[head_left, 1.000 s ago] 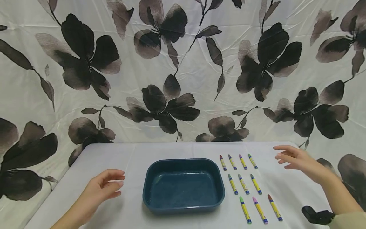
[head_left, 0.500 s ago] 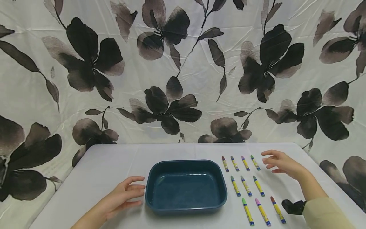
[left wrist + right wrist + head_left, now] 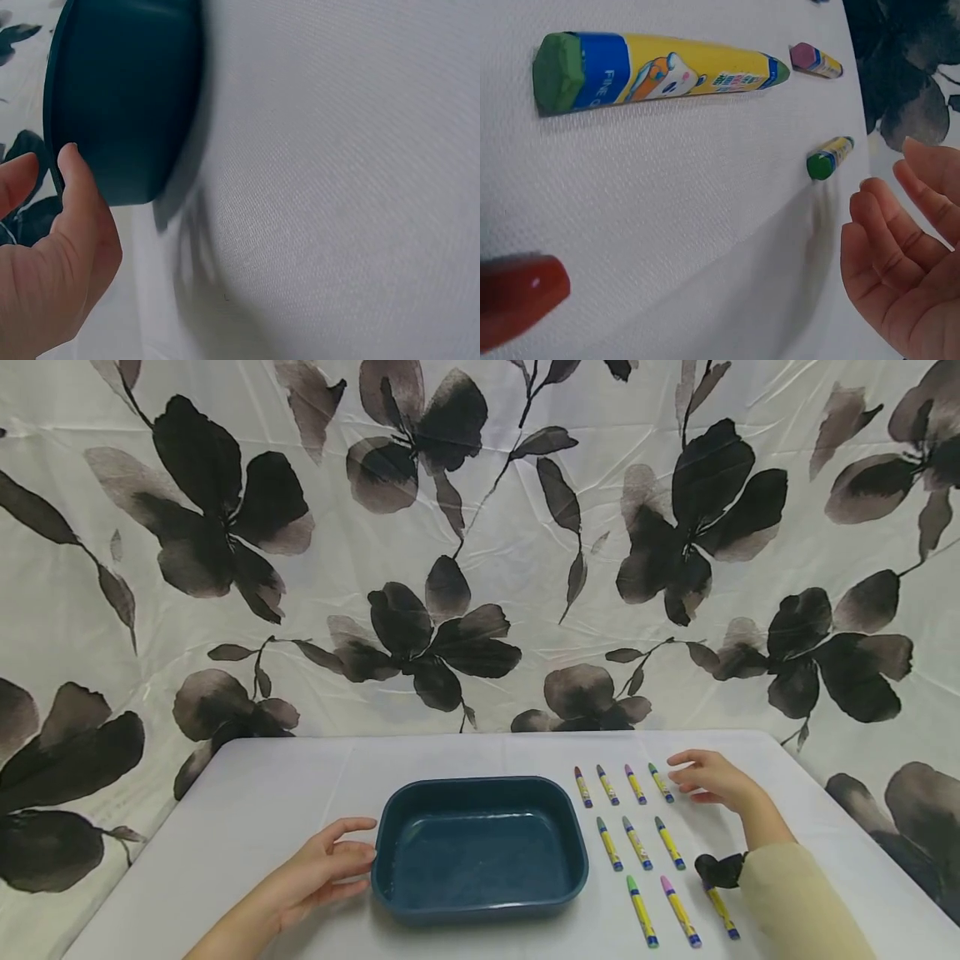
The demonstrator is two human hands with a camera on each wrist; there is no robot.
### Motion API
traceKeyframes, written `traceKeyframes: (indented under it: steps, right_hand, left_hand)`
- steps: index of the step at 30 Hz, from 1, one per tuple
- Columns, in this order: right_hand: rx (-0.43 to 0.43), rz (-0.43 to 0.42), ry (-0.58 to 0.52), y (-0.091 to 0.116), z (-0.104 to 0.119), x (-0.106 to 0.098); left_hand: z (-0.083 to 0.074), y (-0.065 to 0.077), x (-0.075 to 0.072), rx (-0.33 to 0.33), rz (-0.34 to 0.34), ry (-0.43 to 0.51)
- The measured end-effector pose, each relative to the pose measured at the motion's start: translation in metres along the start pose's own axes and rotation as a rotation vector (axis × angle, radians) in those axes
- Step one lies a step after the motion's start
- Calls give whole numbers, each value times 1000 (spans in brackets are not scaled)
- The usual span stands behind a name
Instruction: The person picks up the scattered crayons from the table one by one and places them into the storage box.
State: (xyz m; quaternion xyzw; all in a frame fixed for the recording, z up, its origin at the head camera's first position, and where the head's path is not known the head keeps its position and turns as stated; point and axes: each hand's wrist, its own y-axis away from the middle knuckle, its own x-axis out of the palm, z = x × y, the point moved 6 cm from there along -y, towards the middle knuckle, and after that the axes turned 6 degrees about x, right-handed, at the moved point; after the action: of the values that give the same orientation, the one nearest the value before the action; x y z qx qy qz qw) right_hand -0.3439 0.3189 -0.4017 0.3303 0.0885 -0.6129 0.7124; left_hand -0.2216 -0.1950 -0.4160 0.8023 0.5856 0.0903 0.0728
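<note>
Head view shows a smooth blue box point(image 3: 480, 860) with rounded corners on the white, fine-textured table point(image 3: 247, 810), left of ten yellow-wrapped crayons point(image 3: 637, 844). The left hand point(image 3: 318, 872), grip spread, is at its left rim; the right hand point(image 3: 716, 779), also spread, is just beside a green crayon point(image 3: 661, 783). A dark thing point(image 3: 720, 870) by the sleeve point(image 3: 802, 897) hides one crayon tip.

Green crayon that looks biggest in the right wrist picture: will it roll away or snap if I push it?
The green crayon may rock more than roll, since its end looks flat-sided, not round. The white surface looks textured, so it might not slide too easily. It's straight and probably stiff, but so slim that pressing hard could snap it.
</note>
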Motion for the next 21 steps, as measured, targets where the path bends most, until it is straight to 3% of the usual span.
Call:
traceKeyframes:
  steps: [7, 21]
  right_hand:
    - [29, -27, 1, -18, -9, -1]
    - [77, -116, 12, -35, -16, 11]
  left_hand:
    - [3, 0, 2, -9, 18, 23]
    - [-3, -3, 7, -21, 32, 88]
